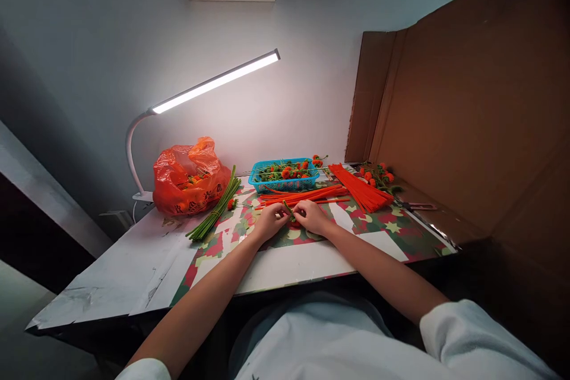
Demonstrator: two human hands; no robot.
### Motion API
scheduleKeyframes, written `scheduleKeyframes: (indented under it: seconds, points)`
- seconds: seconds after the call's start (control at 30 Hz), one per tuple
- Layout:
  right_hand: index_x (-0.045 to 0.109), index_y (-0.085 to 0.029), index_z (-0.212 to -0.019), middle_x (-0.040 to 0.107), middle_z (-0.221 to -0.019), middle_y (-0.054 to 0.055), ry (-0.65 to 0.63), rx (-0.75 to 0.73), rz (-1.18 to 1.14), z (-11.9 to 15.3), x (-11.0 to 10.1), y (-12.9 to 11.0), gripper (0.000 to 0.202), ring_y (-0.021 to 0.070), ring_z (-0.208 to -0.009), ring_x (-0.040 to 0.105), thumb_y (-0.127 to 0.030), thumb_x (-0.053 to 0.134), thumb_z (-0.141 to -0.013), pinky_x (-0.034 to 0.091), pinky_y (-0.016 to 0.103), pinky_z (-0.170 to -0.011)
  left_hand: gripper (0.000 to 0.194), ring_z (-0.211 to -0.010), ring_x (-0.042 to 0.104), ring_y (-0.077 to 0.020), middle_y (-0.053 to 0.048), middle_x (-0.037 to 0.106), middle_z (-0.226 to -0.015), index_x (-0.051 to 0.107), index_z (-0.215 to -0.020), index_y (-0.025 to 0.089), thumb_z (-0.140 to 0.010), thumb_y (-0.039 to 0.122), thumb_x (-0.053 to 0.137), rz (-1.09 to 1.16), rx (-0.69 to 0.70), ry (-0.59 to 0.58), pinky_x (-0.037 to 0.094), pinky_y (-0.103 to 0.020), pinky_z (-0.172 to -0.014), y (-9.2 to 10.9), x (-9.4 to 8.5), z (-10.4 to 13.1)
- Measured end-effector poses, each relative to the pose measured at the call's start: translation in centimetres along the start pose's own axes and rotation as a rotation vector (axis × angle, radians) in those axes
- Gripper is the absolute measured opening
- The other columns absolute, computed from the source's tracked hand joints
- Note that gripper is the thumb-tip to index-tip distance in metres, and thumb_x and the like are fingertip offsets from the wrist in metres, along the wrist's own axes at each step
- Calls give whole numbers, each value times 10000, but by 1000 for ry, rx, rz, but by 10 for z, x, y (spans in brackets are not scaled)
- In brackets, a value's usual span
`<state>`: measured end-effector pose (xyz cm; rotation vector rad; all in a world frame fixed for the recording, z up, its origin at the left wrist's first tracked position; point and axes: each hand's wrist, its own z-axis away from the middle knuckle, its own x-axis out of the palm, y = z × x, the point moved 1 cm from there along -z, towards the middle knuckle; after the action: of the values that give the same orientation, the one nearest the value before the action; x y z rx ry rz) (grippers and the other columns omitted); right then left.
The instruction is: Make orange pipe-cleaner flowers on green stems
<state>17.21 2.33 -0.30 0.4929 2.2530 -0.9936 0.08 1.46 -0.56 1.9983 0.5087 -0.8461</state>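
My left hand [269, 221] and my right hand [313, 217] meet over the middle of the table, fingers pinched together. Between their fingertips is a thin green pipe cleaner [288, 208], partly hidden by the fingers. Just beyond my hands lies a loose pile of orange pipe cleaners [307, 195]. A thicker orange bundle [361, 190] lies farther right. To the left rests a tied bundle of green pipe cleaners [217, 212], with a single orange flower [232, 204] beside it.
A blue basket [285, 186] of orange flowers with green stems stands at the back. More orange flowers [378, 176] lie at the right, near a cutter-like tool [418, 206] and a cardboard wall [467, 107]. An orange plastic bag [189, 181] and a lit lamp [218, 81] are at left.
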Motion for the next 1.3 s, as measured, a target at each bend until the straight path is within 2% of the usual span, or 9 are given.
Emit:
scheduleKeyframes:
  seconds: [0.13,0.2,0.37,0.47,1.3]
  points:
    - [636,-172,-691,647,-714,21,-3,6,5,0,-1,-1,102,156,-718,559,-102,594,-752,394,266,-682,285,-917,619,-187,-82,609,-1115,570,-1137,152,-904,314,546,10,2,-1,540,-380,-778,0,0,0]
    - [637,-170,-693,653,-723,25,-4,9,5,0,-1,-1,100,159,-725,563,-103,595,-753,395,268,-685,265,-879,623,-174,-74,622,-1070,582,-1102,144,-903,316,548,17,8,18,541,-366,-755,2,0,0]
    - [641,-168,-708,670,-753,32,-3,16,-1,1,0,-1,87,167,-751,578,-112,605,-763,405,279,-709,166,-680,588,-130,-14,638,-725,648,-749,154,-823,296,605,51,35,98,488,-246,-625,8,-4,0]
    - [643,-170,-707,672,-756,31,-1,14,-7,1,0,0,86,165,-752,585,-122,611,-772,412,281,-715,168,-655,576,-132,-16,636,-692,641,-686,165,-781,301,619,67,42,129,451,-224,-577,10,-5,0]
    - [655,-171,-717,674,-732,30,18,4,-29,1,-1,-1,87,167,-739,588,-108,617,-764,412,274,-691,100,-642,556,-124,-13,637,-692,634,-690,167,-762,216,585,102,50,136,434,-214,-575,14,-6,1]
